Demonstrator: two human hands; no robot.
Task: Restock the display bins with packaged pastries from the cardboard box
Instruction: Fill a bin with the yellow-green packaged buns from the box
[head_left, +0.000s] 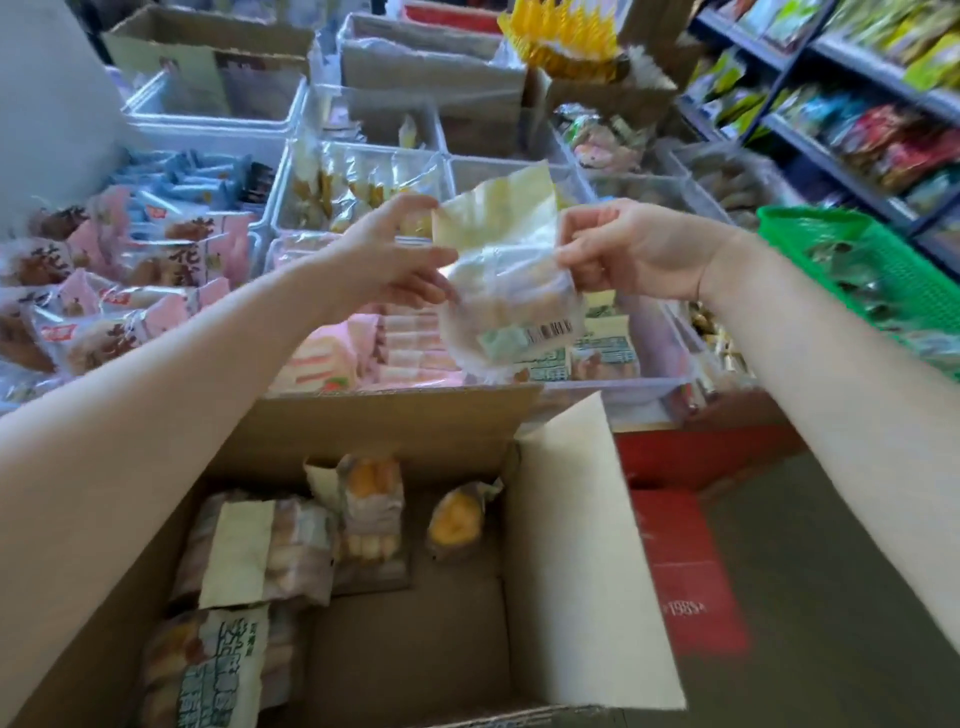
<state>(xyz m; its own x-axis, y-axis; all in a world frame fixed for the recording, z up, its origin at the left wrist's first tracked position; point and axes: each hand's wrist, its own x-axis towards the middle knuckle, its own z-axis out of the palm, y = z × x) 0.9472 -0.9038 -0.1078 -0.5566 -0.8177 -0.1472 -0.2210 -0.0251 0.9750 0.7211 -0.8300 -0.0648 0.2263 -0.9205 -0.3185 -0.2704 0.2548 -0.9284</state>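
I hold one packaged pastry (506, 280) in the air above the display bins, its barcode side toward me. My left hand (387, 257) pinches its left edge and my right hand (621, 249) pinches its right edge. Below, the open cardboard box (566, 545) holds several more pastry packs (270, 551) along its left and far sides. Right under the held pack, a clear display bin (660, 358) contains matching green-labelled packs (602, 356).
Clear bins hold pink cake slices (332, 358), pink-wrapped buns (119, 291) and blue packs (182, 176). A green basket (857, 260) stands at right, snack shelves (831, 104) behind it. Red cartons (685, 561) sit right of the box. More cardboard boxes (218, 57) stand at the back.
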